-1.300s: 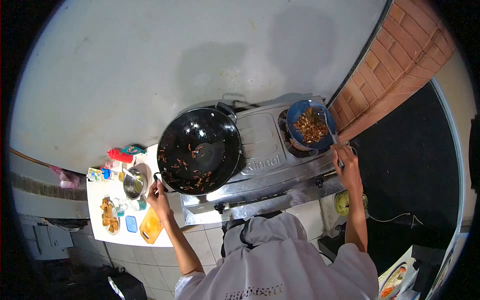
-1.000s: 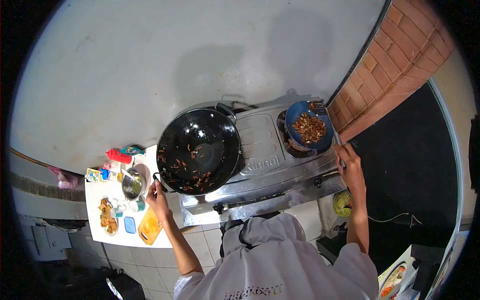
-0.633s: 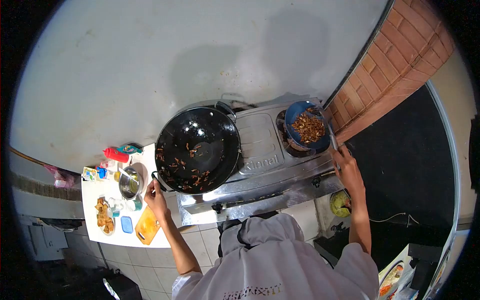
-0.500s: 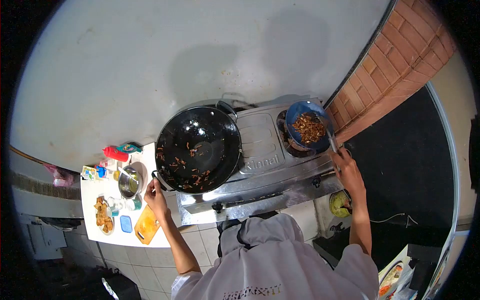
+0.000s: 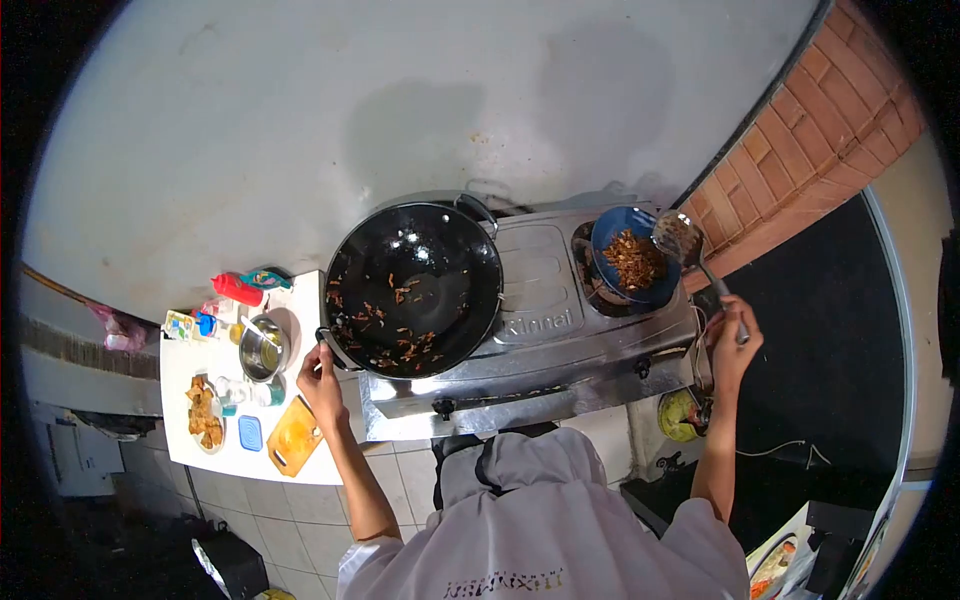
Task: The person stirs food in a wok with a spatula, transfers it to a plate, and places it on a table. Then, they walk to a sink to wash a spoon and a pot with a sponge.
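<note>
A large black wok (image 5: 425,285) with scattered brown shredded bits sits on the left side of the gas stove (image 5: 540,240). My left hand (image 5: 322,385) is closed on its near-left loop handle. On the right burner stands a blue bowl (image 5: 612,225) with a heap of the same brown food (image 5: 635,262). My right hand (image 5: 735,335) grips the handle of a metal spatula (image 5: 678,238). The spatula's broad head, with bits stuck to it, overlaps the bowl's right rim in this view.
On the white table (image 5: 320,470) at left are a metal bowl (image 5: 264,348), a plate of fried pieces (image 5: 205,415), an orange cutting board (image 5: 295,437), a blue lid (image 5: 250,433) and a red bottle (image 5: 238,290). A brick column (image 5: 800,130) rises right of the stove.
The spatula has lifted from the food to the bowl's right rim, and my right hand has moved right with it. My left hand keeps its hold on the wok handle.
</note>
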Action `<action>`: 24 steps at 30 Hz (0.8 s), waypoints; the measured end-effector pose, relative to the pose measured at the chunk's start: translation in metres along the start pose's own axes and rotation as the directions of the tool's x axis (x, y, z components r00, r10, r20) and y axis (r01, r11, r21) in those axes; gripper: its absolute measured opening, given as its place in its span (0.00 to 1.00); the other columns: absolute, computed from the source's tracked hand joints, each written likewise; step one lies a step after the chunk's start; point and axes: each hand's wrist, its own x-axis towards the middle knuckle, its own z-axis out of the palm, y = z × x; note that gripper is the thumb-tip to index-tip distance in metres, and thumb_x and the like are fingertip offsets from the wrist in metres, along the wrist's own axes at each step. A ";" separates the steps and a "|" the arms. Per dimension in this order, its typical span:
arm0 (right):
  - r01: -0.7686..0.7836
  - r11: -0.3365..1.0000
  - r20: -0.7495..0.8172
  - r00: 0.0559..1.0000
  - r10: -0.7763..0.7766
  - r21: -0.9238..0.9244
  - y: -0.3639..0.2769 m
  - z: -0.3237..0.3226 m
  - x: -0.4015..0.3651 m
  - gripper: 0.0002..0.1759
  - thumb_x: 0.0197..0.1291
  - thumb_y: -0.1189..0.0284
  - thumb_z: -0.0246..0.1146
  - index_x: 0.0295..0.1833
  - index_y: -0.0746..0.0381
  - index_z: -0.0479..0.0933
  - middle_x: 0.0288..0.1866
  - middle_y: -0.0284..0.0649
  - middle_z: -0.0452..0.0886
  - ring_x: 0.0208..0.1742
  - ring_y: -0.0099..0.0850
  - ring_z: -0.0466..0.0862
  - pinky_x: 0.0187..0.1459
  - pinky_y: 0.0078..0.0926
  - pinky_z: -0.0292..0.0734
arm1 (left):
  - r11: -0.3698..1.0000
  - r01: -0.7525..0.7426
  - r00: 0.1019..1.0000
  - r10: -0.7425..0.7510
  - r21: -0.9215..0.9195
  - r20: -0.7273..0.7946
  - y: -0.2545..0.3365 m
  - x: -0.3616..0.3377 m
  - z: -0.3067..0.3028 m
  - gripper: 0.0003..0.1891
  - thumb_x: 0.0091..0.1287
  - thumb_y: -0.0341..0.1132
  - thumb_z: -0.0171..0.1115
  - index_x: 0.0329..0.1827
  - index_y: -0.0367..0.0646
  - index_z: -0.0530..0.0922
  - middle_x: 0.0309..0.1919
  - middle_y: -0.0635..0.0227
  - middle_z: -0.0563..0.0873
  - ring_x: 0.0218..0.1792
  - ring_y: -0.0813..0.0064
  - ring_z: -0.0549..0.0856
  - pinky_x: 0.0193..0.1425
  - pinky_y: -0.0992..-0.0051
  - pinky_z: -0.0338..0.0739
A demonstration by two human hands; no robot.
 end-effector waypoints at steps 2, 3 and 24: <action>0.006 0.997 -0.032 0.999 -0.003 0.076 -0.011 0.004 0.005 0.14 0.67 0.66 0.52 0.40 0.66 0.76 0.20 0.34 0.73 0.18 0.16 0.70 0.19 0.14 0.62 | 0.999 -0.016 1.000 0.015 -0.043 -0.022 -0.006 0.000 0.001 0.16 0.65 0.38 0.60 0.43 0.30 0.79 0.31 0.67 0.81 0.33 0.80 0.75 0.40 0.80 0.69; -0.040 0.975 -0.038 0.998 0.049 0.221 -0.017 0.007 0.006 0.15 0.67 0.65 0.52 0.40 0.67 0.76 0.19 0.35 0.73 0.16 0.17 0.70 0.18 0.15 0.63 | 0.998 0.021 1.000 -0.022 -0.056 -0.019 -0.006 -0.001 0.001 0.16 0.65 0.38 0.60 0.43 0.30 0.79 0.32 0.66 0.81 0.34 0.80 0.75 0.41 0.79 0.69; 0.510 0.823 0.691 0.500 -0.522 0.252 -0.098 0.277 -0.067 0.13 0.57 0.79 0.58 0.49 0.70 0.77 0.30 0.48 0.79 0.23 0.38 0.78 0.28 0.31 0.73 | 0.998 -0.046 0.999 0.045 -0.048 -0.008 0.018 -0.006 -0.001 0.16 0.61 0.37 0.65 0.39 0.29 0.79 0.26 0.66 0.83 0.30 0.81 0.79 0.37 0.80 0.73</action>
